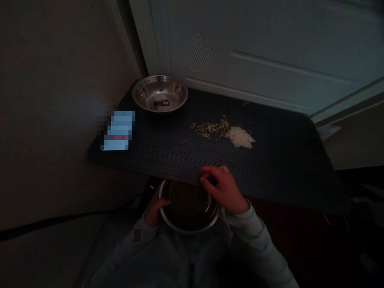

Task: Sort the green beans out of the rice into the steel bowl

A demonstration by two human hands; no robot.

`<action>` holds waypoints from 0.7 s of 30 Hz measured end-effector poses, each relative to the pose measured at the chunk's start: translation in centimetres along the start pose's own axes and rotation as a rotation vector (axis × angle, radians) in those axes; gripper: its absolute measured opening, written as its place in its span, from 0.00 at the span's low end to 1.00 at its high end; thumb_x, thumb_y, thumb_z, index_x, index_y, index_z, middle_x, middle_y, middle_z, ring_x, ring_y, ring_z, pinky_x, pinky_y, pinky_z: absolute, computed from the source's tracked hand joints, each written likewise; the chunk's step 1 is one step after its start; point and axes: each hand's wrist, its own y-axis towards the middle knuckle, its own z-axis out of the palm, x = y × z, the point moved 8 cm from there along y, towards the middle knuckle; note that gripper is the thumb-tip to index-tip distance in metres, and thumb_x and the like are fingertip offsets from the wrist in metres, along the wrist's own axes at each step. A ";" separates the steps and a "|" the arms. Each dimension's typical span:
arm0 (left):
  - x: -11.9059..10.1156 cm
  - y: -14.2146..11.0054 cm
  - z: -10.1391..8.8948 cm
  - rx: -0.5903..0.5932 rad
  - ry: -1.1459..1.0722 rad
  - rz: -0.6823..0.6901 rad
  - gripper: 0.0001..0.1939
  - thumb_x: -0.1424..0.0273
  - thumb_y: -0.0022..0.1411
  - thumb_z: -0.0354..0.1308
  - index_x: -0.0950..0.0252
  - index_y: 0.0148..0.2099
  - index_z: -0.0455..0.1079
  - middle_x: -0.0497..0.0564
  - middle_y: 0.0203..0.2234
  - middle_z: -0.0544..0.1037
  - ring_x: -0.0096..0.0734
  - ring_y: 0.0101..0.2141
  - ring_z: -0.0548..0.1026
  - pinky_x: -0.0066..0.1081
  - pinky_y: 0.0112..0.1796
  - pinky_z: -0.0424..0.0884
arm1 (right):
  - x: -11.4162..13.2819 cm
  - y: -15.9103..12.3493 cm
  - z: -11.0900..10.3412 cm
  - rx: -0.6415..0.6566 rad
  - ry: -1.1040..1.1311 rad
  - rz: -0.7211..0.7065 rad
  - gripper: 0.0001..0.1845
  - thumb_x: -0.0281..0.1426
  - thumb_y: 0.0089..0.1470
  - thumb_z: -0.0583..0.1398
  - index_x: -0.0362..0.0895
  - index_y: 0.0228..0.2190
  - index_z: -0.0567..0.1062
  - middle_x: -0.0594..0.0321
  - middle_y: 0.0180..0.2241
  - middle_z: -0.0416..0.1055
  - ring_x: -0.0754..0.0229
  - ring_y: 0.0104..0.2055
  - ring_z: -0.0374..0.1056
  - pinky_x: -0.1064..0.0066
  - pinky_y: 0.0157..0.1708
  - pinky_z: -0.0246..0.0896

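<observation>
Held below the table's near edge is a metal bowl (192, 231), its dark inside tilted toward me. My left hand (154, 210) grips its left side, with the thumb over the rim. My right hand (223, 188) hovers above the bowl's upper right rim, by the table edge. Its fingers are loosely curved, with a gap between thumb and forefinger and nothing visible in them. Farther back on the dark table (168, 148) lie a white heap of rice-like grains (241, 137) and, touching it on the left, a scatter of small greenish and pale grains (213, 129).
A second shiny metal bowl (160, 94) with a label inside stands at the table's back left. In front of it lies a lit, blurred phone-like screen (118, 131). A pale door with a heart relief (200, 52) rises behind the table. The light is dim.
</observation>
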 end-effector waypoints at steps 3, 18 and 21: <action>-0.1 0.0 -0.2 -0.014 0.018 0.011 0.28 0.75 0.35 0.60 0.64 0.45 0.73 0.54 0.36 0.81 0.53 0.42 0.74 0.42 0.44 0.67 | -0.3 0.3 -0.2 0.038 0.056 0.000 0.09 0.30 0.52 0.55 0.46 0.38 0.70 0.64 0.29 0.73 0.61 0.32 0.67 0.66 0.36 0.56; 0.5 0.1 -0.7 -0.069 0.058 -0.020 0.27 0.72 0.36 0.61 0.63 0.45 0.73 0.53 0.32 0.81 0.51 0.37 0.76 0.42 0.40 0.68 | -7.7 8.0 -7.7 -0.382 -0.034 0.123 0.04 0.28 0.46 0.54 0.45 0.29 0.67 0.62 0.26 0.71 0.57 0.29 0.66 0.65 0.31 0.60; 0.5 0.4 -0.7 -0.075 0.063 -0.028 0.25 0.73 0.36 0.61 0.63 0.42 0.74 0.53 0.32 0.81 0.51 0.39 0.75 0.42 0.40 0.68 | -7.7 7.6 -7.1 -0.358 -0.084 0.108 0.05 0.29 0.46 0.54 0.45 0.29 0.68 0.60 0.27 0.72 0.56 0.29 0.67 0.64 0.31 0.60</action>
